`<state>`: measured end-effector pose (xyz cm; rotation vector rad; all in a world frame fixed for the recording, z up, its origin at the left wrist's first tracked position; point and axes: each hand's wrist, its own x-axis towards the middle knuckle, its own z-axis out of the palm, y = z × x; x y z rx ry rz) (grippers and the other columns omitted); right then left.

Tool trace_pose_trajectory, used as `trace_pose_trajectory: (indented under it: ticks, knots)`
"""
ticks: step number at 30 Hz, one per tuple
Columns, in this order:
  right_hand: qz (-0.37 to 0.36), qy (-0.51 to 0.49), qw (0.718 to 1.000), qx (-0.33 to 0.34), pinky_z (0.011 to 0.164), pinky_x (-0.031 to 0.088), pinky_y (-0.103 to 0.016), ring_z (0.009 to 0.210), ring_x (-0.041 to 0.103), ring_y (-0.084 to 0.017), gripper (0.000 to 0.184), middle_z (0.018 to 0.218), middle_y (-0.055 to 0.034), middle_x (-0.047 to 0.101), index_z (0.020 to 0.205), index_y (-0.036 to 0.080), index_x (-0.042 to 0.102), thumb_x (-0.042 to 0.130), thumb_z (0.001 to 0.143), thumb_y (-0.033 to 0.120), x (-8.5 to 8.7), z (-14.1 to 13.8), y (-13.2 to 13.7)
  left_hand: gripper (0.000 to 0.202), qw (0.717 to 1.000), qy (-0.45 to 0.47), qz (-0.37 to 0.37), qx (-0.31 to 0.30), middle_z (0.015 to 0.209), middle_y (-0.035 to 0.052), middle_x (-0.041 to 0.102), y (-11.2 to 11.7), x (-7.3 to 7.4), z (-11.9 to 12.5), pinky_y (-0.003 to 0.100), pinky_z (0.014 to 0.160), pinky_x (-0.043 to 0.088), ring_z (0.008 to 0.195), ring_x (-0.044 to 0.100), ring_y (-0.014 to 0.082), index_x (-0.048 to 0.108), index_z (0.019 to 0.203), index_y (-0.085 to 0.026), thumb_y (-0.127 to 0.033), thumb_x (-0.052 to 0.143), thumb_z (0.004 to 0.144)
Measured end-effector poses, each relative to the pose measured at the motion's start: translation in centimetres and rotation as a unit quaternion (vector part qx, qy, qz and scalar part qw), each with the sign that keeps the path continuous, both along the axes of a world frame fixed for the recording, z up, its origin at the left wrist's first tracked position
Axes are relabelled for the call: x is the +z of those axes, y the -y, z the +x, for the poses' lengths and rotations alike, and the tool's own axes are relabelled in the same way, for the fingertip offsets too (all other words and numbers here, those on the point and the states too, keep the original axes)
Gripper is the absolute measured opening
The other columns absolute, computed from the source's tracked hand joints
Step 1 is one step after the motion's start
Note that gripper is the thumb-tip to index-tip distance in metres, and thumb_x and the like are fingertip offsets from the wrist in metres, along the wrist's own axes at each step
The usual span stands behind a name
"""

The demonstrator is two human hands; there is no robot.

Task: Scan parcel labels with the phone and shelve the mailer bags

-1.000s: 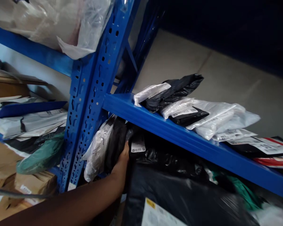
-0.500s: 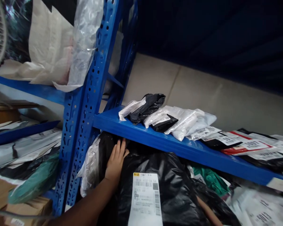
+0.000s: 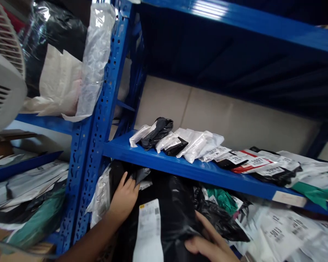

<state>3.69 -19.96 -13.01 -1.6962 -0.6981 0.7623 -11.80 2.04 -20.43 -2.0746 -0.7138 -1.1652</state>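
Observation:
A large black plastic parcel (image 3: 177, 214) with a white shipping label (image 3: 148, 229) sits in front of me, its top under the edge of the blue shelf (image 3: 186, 174). My right hand (image 3: 207, 236) grips its right side, thumb on the front and fingers along the edge. To the parcel's left, my left hand (image 3: 125, 196) reaches in with fingers stretched out against dark plastic packages under the shelf; its fingertips are partly lost in shadow. Close by the left hand stands a white plastic package (image 3: 101, 198).
Small white and black packets (image 3: 194, 140) line the shelf above. A blue perforated upright (image 3: 98, 109) rises on the left, with a fan (image 3: 5, 72) beyond. Green (image 3: 224, 200) and white numbered packages (image 3: 276, 229) fill the lower right.
The view has shifted, showing more of the fan and shelves. The black parcel has turned and tilted, and more of my right hand shows on it. My left hand's fingers have spread a little.

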Motion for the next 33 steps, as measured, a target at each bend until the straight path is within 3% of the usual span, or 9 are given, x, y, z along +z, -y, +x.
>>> trace_pose_trajectory:
  ticks: [2, 7, 11, 14, 18, 23, 29, 31, 33]
  knots:
    - [0.006, -0.034, 0.999, 0.020, 0.076, 0.053, -0.030, 0.086, 0.071, -0.026, 0.063, 0.080, -0.0012, 0.076, 0.116, 0.017, 0.058, 0.063, 0.054, 0.026, 0.6, -1.4, -2.1, 0.038, 1.000, -0.003, 0.018, -0.023, 0.068, 0.0032, 0.064, -0.3, -0.1, -0.4, 0.044, 0.105, 0.032, 0.074, 0.058, 0.0178, 0.072, 0.082, -0.018, -0.002, 0.038, 0.083]
    - [0.021, -0.019, 0.999, -0.040, 0.064, 0.054, -0.030, 0.075, 0.072, -0.024, 0.074, 0.073, -0.0020, 0.073, 0.121, 0.015, 0.049, 0.073, 0.052, 0.023, 2.9, -1.4, -7.2, 0.039, 0.998, -0.022, 0.024, -0.050, 0.070, 0.0018, 0.064, -1.0, -0.5, -1.2, 0.043, 0.106, 0.031, 0.077, 0.058, 0.0167, 0.072, 0.089, -0.019, -0.002, 0.037, 0.083]
    - [0.022, 0.008, 0.999, -0.045, 0.053, 0.052, -0.031, 0.057, 0.068, -0.024, 0.040, 0.054, -0.0031, 0.067, 0.086, 0.013, 0.064, 0.075, 0.049, 0.023, 4.2, 0.6, -10.0, 0.041, 0.999, -0.029, 0.024, -0.037, 0.073, 0.0027, 0.066, -0.9, -0.4, -1.3, 0.042, 0.107, 0.030, 0.078, 0.059, 0.0168, 0.072, 0.090, -0.018, -0.001, 0.036, 0.082]
    - [0.045, 0.027, 0.997, -0.065, 0.050, 0.050, -0.029, 0.053, 0.065, -0.022, 0.029, 0.050, -0.0022, 0.066, 0.070, 0.017, 0.063, 0.075, 0.044, 0.019, 3.7, 1.6, -10.5, 0.042, 0.999, -0.026, 0.026, -0.029, 0.072, 0.0033, 0.067, -0.8, -0.4, -1.0, 0.043, 0.107, 0.028, 0.077, 0.059, 0.0173, 0.072, 0.093, -0.018, -0.001, 0.036, 0.081]
    - [0.094, 0.022, 0.990, -0.106, 0.056, 0.052, -0.030, 0.057, 0.067, -0.022, 0.044, 0.050, 0.0007, 0.068, 0.082, 0.018, 0.060, 0.073, 0.040, 0.018, 2.0, 2.8, -8.3, 0.044, 0.999, -0.017, 0.022, -0.016, 0.074, 0.0037, 0.067, -0.9, -0.7, -1.1, 0.043, 0.108, 0.027, 0.079, 0.060, 0.0182, 0.072, 0.097, -0.017, 0.001, 0.036, 0.079]
    - [0.146, 0.045, 0.979, -0.138, 0.061, 0.054, -0.032, 0.063, 0.070, -0.024, 0.056, 0.059, -0.0005, 0.071, 0.097, 0.018, 0.055, 0.070, 0.045, 0.033, 0.3, 3.1, -7.3, 0.047, 0.999, -0.024, 0.018, -0.023, 0.077, 0.0035, 0.068, -0.8, -0.7, -1.3, 0.042, 0.109, 0.026, 0.081, 0.060, 0.0171, 0.071, 0.099, -0.019, 0.002, 0.036, 0.077]
    - [0.088, 0.184, 0.965, -0.167, 0.089, 0.048, -0.045, 0.106, 0.062, -0.039, 0.058, 0.112, -0.0230, 0.066, 0.104, 0.014, 0.056, 0.072, 0.052, 0.037, 1.3, -1.2, -13.4, 0.046, 0.998, -0.020, 0.005, -0.051, 0.075, 0.0021, 0.067, -0.9, -0.9, -1.0, 0.041, 0.112, 0.023, 0.079, 0.059, 0.0157, 0.069, 0.104, -0.019, 0.000, 0.037, 0.076]
    - [0.061, 0.228, 0.962, -0.137, 0.094, 0.042, -0.051, 0.110, 0.058, -0.045, 0.048, 0.113, -0.0290, 0.064, 0.097, 0.010, 0.063, 0.069, 0.060, 0.039, 1.8, -2.3, -14.6, 0.044, 0.997, -0.016, 0.003, -0.077, 0.076, 0.0026, 0.067, -1.2, -1.1, -1.0, 0.041, 0.111, 0.024, 0.078, 0.059, 0.0158, 0.070, 0.100, -0.019, -0.001, 0.038, 0.077]
    - [0.067, 0.265, 0.959, -0.068, 0.098, 0.039, -0.048, 0.114, 0.057, -0.042, 0.042, 0.114, -0.0251, 0.065, 0.096, 0.012, 0.067, 0.066, 0.066, 0.041, 2.0, -2.5, -15.1, 0.041, 0.995, -0.006, -0.001, -0.101, 0.078, 0.0036, 0.068, -1.4, -1.1, -1.1, 0.041, 0.111, 0.024, 0.079, 0.059, 0.0159, 0.072, 0.095, -0.019, -0.002, 0.038, 0.077]
